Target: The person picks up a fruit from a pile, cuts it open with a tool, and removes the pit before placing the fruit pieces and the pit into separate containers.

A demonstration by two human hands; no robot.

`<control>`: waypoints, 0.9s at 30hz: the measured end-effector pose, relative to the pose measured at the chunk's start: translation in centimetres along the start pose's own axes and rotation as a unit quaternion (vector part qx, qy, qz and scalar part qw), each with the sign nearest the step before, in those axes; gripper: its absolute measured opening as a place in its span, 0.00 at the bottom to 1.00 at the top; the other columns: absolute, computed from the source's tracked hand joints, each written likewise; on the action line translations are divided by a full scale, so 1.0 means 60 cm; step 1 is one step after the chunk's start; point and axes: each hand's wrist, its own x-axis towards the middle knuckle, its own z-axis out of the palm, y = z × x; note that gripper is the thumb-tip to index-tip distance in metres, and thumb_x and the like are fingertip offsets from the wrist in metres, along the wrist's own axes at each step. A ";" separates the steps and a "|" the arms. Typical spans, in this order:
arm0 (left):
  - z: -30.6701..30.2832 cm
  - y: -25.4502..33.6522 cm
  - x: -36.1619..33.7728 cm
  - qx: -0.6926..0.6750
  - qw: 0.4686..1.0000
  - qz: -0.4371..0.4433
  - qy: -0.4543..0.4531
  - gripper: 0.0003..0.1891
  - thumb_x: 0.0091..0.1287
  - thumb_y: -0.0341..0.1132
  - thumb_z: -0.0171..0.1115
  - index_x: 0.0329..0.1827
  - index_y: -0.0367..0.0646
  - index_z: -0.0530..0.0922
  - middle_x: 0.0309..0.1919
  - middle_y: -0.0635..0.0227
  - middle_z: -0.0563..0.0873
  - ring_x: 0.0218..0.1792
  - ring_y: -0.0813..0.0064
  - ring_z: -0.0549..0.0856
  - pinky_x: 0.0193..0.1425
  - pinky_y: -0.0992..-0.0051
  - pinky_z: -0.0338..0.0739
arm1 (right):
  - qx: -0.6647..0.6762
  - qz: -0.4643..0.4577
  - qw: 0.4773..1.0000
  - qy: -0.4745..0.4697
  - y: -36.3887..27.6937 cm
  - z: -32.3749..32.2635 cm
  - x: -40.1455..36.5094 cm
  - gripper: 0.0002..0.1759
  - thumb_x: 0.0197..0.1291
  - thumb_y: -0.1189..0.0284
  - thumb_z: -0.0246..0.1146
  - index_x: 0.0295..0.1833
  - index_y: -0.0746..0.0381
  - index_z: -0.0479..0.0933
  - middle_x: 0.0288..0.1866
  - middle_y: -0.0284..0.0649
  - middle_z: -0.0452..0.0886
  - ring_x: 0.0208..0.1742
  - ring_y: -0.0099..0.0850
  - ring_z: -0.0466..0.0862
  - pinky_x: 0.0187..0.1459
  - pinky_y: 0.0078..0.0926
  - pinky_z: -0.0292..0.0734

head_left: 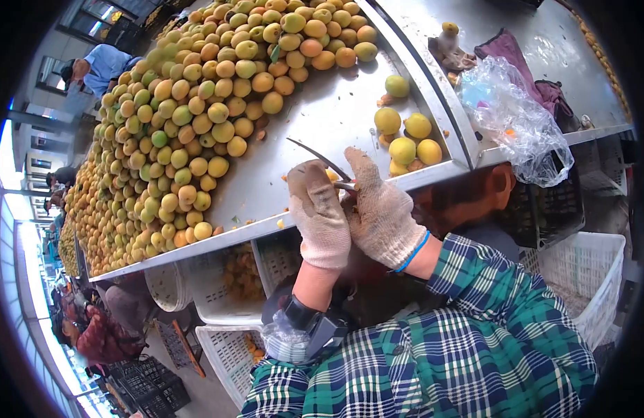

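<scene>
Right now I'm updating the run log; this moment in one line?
left hand, right hand: gloved, together | curved blade: juts from hands | fruit pile: on table

Bright windows (29,261) glow beyond the metal table (315,115) and grey floor (214,383).

Clear plastic bag (520,118) at 2 o'clock, against purple cloth (508,56), overhangs the table (579,76) edge. White crate (600,268) between 3 and 4. Black crates (151,384) between 7 and 8. Blue-clad person (107,68) at 10.

Rough cloth gloves (386,221), metal table (311,115)
</scene>
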 end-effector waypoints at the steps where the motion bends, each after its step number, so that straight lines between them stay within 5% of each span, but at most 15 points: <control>1: -0.003 0.005 -0.004 0.019 1.000 0.018 -0.005 0.14 0.78 0.40 0.46 0.46 0.35 0.70 0.38 0.62 0.75 0.36 0.73 0.75 0.41 0.73 0.72 | -0.007 0.026 0.999 -0.038 -0.006 -0.006 -0.002 0.37 0.53 0.77 0.61 0.70 0.60 0.58 0.35 0.53 0.81 0.36 0.52 0.83 0.36 0.46 0.77; 4: -0.012 0.004 -0.007 0.073 0.995 0.063 -0.007 0.12 0.77 0.37 0.48 0.45 0.35 0.71 0.36 0.59 0.76 0.35 0.69 0.76 0.42 0.72 0.73 | -0.009 0.039 0.997 -0.061 -0.005 0.001 -0.014 0.35 0.54 0.76 0.60 0.69 0.60 0.59 0.36 0.53 0.81 0.38 0.52 0.83 0.38 0.45 0.77; 6: -0.022 0.010 -0.004 0.069 0.997 0.017 -0.024 0.11 0.76 0.36 0.48 0.43 0.35 0.72 0.34 0.58 0.76 0.33 0.67 0.77 0.41 0.70 0.74 | -0.001 0.026 0.998 -0.050 -0.009 0.007 -0.014 0.33 0.55 0.75 0.59 0.69 0.61 0.60 0.36 0.54 0.81 0.39 0.52 0.83 0.39 0.45 0.77; 7: -0.028 -0.012 0.005 0.148 0.977 0.152 -0.001 0.15 0.76 0.40 0.47 0.40 0.36 0.73 0.33 0.62 0.78 0.32 0.70 0.78 0.40 0.73 0.74 | 0.055 0.062 0.991 -0.106 -0.013 0.002 -0.007 0.31 0.57 0.72 0.58 0.67 0.62 0.60 0.35 0.56 0.81 0.39 0.55 0.82 0.40 0.48 0.77; 8: -0.038 -0.016 0.007 0.149 0.977 0.151 0.000 0.15 0.76 0.40 0.47 0.40 0.36 0.73 0.33 0.62 0.78 0.32 0.70 0.78 0.40 0.73 0.74 | 0.109 0.097 0.976 -0.163 -0.016 0.000 -0.001 0.30 0.58 0.68 0.57 0.65 0.62 0.60 0.35 0.58 0.81 0.40 0.58 0.81 0.40 0.51 0.77; 10: -0.049 -0.003 0.014 -0.107 0.988 -0.102 -0.053 0.17 0.77 0.45 0.44 0.40 0.40 0.73 0.31 0.68 0.79 0.32 0.77 0.79 0.38 0.76 0.76 | 0.151 0.100 0.969 -0.171 -0.026 0.001 0.009 0.26 0.58 0.68 0.57 0.62 0.63 0.63 0.37 0.58 0.81 0.40 0.59 0.81 0.44 0.50 0.77; 12: -0.055 0.012 0.018 -0.114 0.987 -0.114 -0.020 0.20 0.76 0.50 0.45 0.40 0.42 0.74 0.29 0.68 0.81 0.32 0.75 0.80 0.41 0.76 0.78 | 0.283 0.174 0.900 -0.282 -0.050 -0.023 0.020 0.26 0.59 0.67 0.58 0.62 0.64 0.65 0.39 0.58 0.81 0.41 0.56 0.82 0.46 0.48 0.77; 13: -0.063 0.015 0.025 -0.215 0.958 -0.187 0.010 0.21 0.75 0.52 0.45 0.41 0.42 0.74 0.31 0.68 0.81 0.32 0.74 0.81 0.41 0.76 0.79 | 0.351 0.326 0.805 -0.350 -0.075 -0.044 0.029 0.28 0.60 0.65 0.59 0.64 0.66 0.65 0.42 0.57 0.81 0.45 0.55 0.82 0.49 0.45 0.76; 14: -0.071 0.014 0.033 -0.314 0.913 -0.257 0.039 0.22 0.75 0.54 0.45 0.43 0.43 0.75 0.32 0.68 0.81 0.32 0.74 0.81 0.41 0.75 0.80 | 0.349 0.327 0.805 -0.351 -0.069 -0.029 0.024 0.28 0.60 0.65 0.59 0.64 0.66 0.65 0.42 0.57 0.81 0.45 0.55 0.82 0.49 0.45 0.76; 15: -0.074 0.007 0.042 -0.370 0.874 -0.308 0.056 0.25 0.74 0.59 0.44 0.44 0.44 0.75 0.29 0.70 0.79 0.29 0.81 0.77 0.32 0.78 0.73 | 0.319 0.234 0.877 -0.274 -0.054 -0.004 0.014 0.30 0.62 0.62 0.59 0.66 0.66 0.63 0.43 0.58 0.81 0.45 0.56 0.82 0.49 0.46 0.76; 16: -0.078 0.005 0.044 -0.373 0.873 -0.309 0.057 0.25 0.74 0.59 0.44 0.44 0.44 0.75 0.29 0.70 0.79 0.29 0.81 0.77 0.32 0.78 0.73 | 0.283 0.133 0.930 -0.192 -0.042 0.015 0.008 0.33 0.64 0.59 0.58 0.68 0.66 0.61 0.45 0.60 0.81 0.45 0.57 0.82 0.48 0.47 0.76; 19: -0.089 0.006 0.043 -0.458 0.848 -0.265 0.042 0.26 0.74 0.59 0.45 0.55 0.44 0.72 0.36 0.69 0.78 0.33 0.78 0.76 0.38 0.74 0.75 | 0.165 0.080 0.971 -0.156 -0.027 0.031 0.008 0.36 0.67 0.53 0.54 0.71 0.65 0.56 0.44 0.62 0.81 0.43 0.59 0.82 0.44 0.50 0.77; 22: -0.088 0.010 0.041 -0.492 0.830 -0.261 0.022 0.26 0.75 0.56 0.45 0.58 0.42 0.71 0.40 0.67 0.78 0.37 0.74 0.77 0.45 0.71 0.75 | 0.099 0.097 0.972 -0.189 -0.042 0.010 0.011 0.35 0.67 0.59 0.57 0.74 0.62 0.54 0.42 0.51 0.84 0.45 0.47 0.85 0.45 0.40 0.78; 27: -0.075 0.028 0.031 -0.458 0.862 -0.218 0.010 0.27 0.76 0.54 0.44 0.64 0.39 0.66 0.48 0.63 0.77 0.42 0.71 0.77 0.50 0.69 0.74 | 0.033 0.098 0.978 -0.184 -0.050 0.006 0.007 0.36 0.67 0.57 0.57 0.74 0.60 0.54 0.40 0.56 0.82 0.42 0.56 0.82 0.41 0.48 0.78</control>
